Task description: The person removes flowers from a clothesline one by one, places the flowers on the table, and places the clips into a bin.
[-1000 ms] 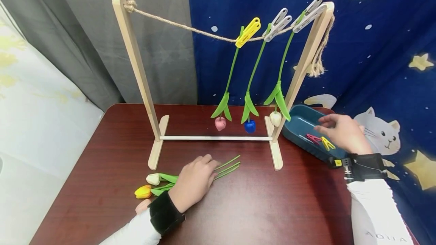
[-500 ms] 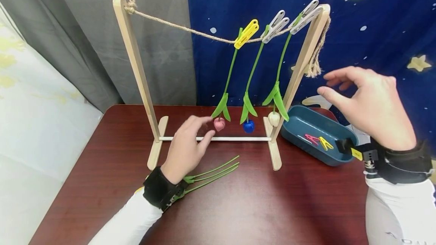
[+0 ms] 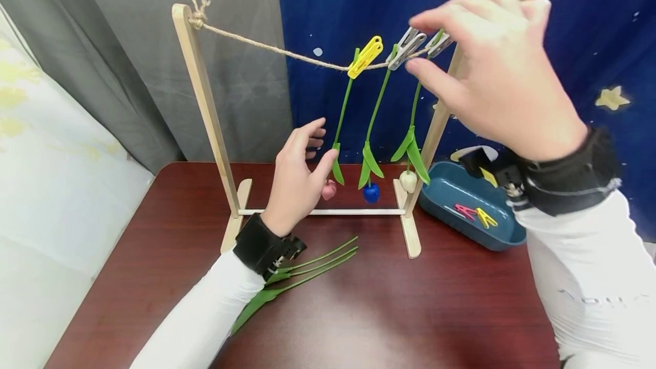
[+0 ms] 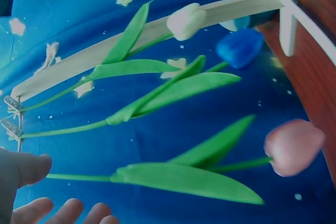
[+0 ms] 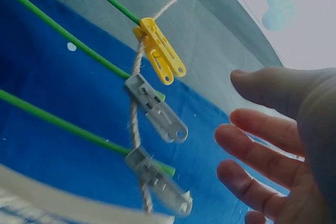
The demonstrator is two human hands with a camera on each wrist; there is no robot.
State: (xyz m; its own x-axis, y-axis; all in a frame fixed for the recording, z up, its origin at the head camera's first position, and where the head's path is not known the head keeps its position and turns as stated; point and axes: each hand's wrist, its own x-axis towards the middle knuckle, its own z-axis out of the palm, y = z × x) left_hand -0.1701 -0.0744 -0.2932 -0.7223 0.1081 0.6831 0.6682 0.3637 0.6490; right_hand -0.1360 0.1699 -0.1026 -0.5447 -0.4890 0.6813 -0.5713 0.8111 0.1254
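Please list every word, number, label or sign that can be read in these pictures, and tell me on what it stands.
Faint grey letters on the white right sleeve, head view: too blurred to read.
Small yellow tag on the black right wrist strap: no legible print.
The wrist views show no text.

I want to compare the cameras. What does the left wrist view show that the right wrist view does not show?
Only the left wrist view shows the flower heads: the pink tulip, the blue tulip and the white tulip, with their leaves, and the fingertips of the left hand.

Only the right wrist view shows the yellow clothespin and the open right hand close to the pins without touching them.

Both show the green stems and the two grey clothespins on the rope.
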